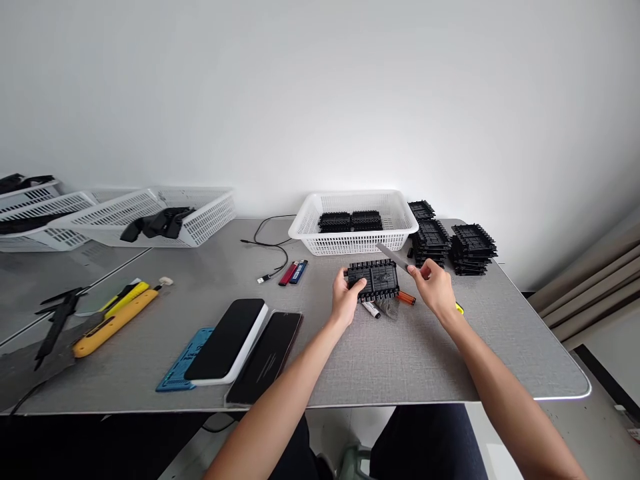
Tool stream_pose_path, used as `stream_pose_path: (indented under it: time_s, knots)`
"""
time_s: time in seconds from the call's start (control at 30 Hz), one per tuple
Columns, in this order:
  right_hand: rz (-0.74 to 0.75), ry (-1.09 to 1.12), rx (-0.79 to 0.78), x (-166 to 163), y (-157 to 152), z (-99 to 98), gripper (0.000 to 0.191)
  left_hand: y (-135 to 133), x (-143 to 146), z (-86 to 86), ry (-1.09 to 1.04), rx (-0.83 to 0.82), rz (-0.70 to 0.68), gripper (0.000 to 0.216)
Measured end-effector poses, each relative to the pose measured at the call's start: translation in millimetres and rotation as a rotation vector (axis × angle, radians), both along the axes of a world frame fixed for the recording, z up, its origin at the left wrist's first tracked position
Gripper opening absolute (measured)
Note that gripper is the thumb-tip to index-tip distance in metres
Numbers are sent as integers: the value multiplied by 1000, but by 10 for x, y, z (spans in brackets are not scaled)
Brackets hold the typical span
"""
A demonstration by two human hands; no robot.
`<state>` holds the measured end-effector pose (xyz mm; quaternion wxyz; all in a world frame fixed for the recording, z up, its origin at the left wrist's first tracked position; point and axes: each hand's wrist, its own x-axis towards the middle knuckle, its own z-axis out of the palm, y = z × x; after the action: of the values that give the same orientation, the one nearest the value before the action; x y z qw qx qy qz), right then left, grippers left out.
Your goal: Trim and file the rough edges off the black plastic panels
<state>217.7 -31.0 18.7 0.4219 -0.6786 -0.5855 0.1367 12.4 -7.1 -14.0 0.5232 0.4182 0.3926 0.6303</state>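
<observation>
My left hand [345, 297] grips a black plastic tray-like part [374, 277] by its left end, thumb across its face. The part has a toothed edge along its long sides and is held tilted over the table. In my right hand [434, 288] is a flat grey file [393, 255], its tip pointing up and left, just beyond the part's upper right corner. A yellow end shows behind the right wrist, in line with the file. Below the part lie a white marker [371, 309] and an orange lighter [407, 298], partly covered.
Behind the hands, a white basket [353, 247] contains several black parts. More black parts are stacked at right [473, 250]. Red [288, 274] and blue [299, 272] lighters, a cable [273, 245], phones [263, 360] and a yellow-handled tool [115, 323] lie leftward. Other baskets [210, 217] stand far left.
</observation>
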Motion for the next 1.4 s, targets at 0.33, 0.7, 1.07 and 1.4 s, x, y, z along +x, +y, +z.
stream_pose_path:
  time_s: [0.33, 0.7, 1.07, 1.4]
  knots:
    - [39, 36, 18, -234, -95, 26, 51, -141, 97, -39, 273, 79, -180, 36]
    - [162, 353, -2, -14, 32, -10, 40, -129, 64, -4, 150, 1, -117, 44]
    - [310, 310, -20, -79, 0, -8, 44, -22, 45, -32, 25, -32, 106, 42]
    - [267, 486, 41, -48, 34, -10, 57, -96, 35, 146, -64, -143, -155, 50]
